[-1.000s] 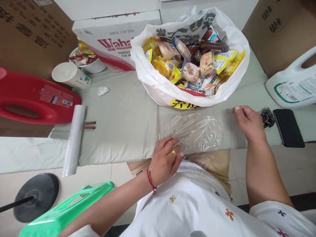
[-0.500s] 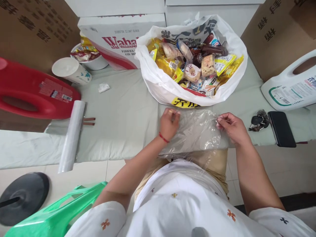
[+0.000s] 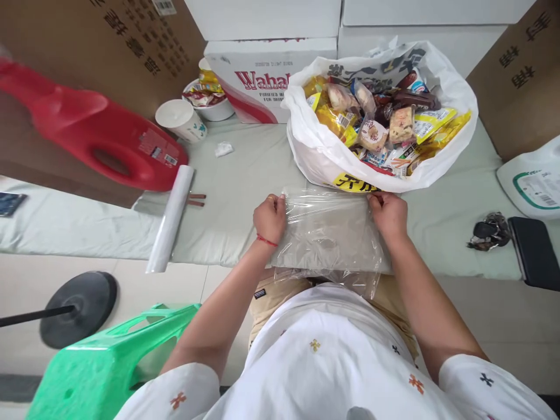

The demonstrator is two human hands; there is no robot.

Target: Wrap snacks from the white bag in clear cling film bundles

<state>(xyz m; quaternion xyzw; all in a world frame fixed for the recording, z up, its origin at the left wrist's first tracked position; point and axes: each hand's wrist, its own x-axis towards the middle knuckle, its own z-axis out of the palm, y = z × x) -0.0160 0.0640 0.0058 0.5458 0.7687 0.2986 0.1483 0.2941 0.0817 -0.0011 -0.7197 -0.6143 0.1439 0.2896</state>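
Note:
A sheet of clear plastic film (image 3: 328, 233) is stretched between my two hands at the table's front edge, its lower part hanging over my lap. My left hand (image 3: 268, 221), with a red string at the wrist, pinches the film's upper left corner. At the upper right corner my right hand (image 3: 389, 217) is closed on the film, its fingertips partly hidden. Just beyond the film stands a white plastic bag (image 3: 306, 157), wide open and full of wrapped snacks (image 3: 374, 135). The right hand is close to this bag's lower rim.
Left on the table are a film roll (image 3: 170, 219), brown sticks (image 3: 196, 200), a red jug (image 3: 118, 146), a paper cup (image 3: 181, 121) and a crumpled wrapper (image 3: 224, 149). Right are keys (image 3: 489, 230), a phone (image 3: 534, 252) and a white jug (image 3: 536, 181). A green stool (image 3: 96, 361) stands below.
My hands have moved apart, and the film, bunched at the right before, is now spread flatter between them. The camera's view has shifted left, so the table's things appear farther right.

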